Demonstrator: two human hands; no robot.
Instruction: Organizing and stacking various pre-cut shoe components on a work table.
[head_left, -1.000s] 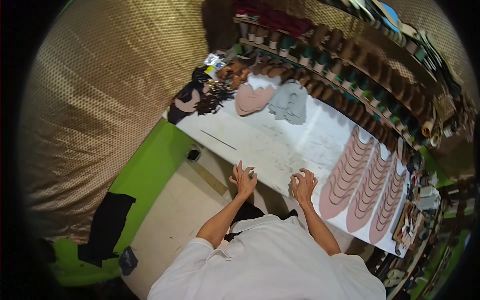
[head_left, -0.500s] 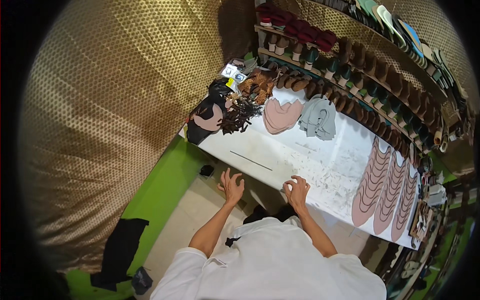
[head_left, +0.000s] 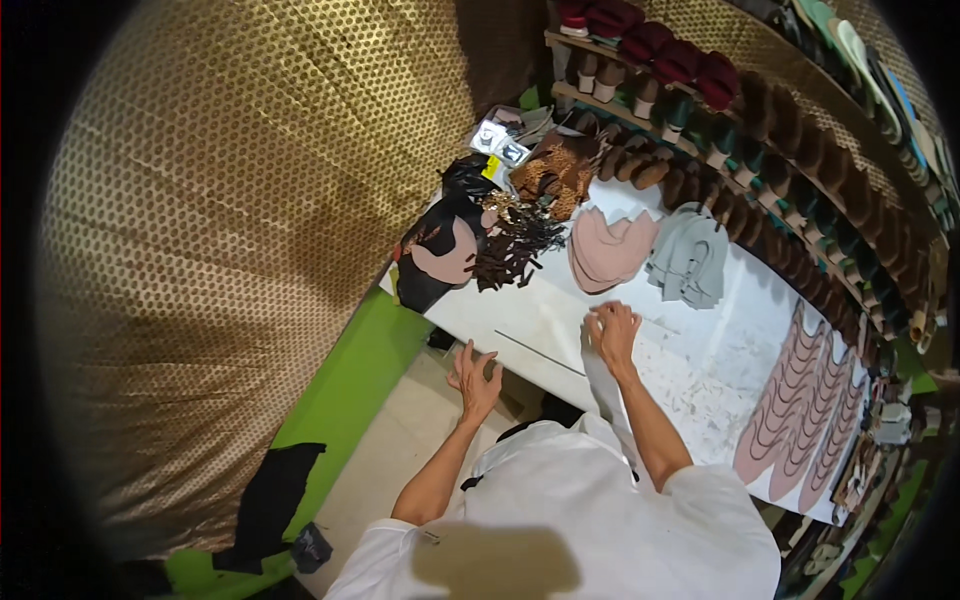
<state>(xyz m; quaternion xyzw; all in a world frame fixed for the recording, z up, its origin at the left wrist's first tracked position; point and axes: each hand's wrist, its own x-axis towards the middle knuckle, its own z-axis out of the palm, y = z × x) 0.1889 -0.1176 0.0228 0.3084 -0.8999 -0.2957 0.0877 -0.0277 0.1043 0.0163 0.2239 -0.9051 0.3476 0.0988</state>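
Note:
Above the near edge of the white table (head_left: 650,345) hovers my right hand (head_left: 614,338), its fingers loosely bent and no object visible in them. Just beyond its fingertips lies a stack of pink cut pieces (head_left: 608,252). A stack of grey cut pieces (head_left: 688,258) sits to the right of that. My left hand (head_left: 475,385) is off the table's near edge, in the air, with fingers spread and nothing held. Between the hands, a thin dark strip (head_left: 540,352) lies flat on the table.
Overlapping pink pieces (head_left: 790,410) run in rows at the table's right end. Black and pink scraps (head_left: 440,250), dark strips (head_left: 510,250) and leopard-patterned material (head_left: 553,172) heap at the far left. Shelves of shoes (head_left: 760,170) line the back. A golden patterned curtain (head_left: 240,220) hangs left.
My right hand has moved forward from the table's near edge to over its top, closer to the pink stack. My left hand stays off the edge. The view has shifted.

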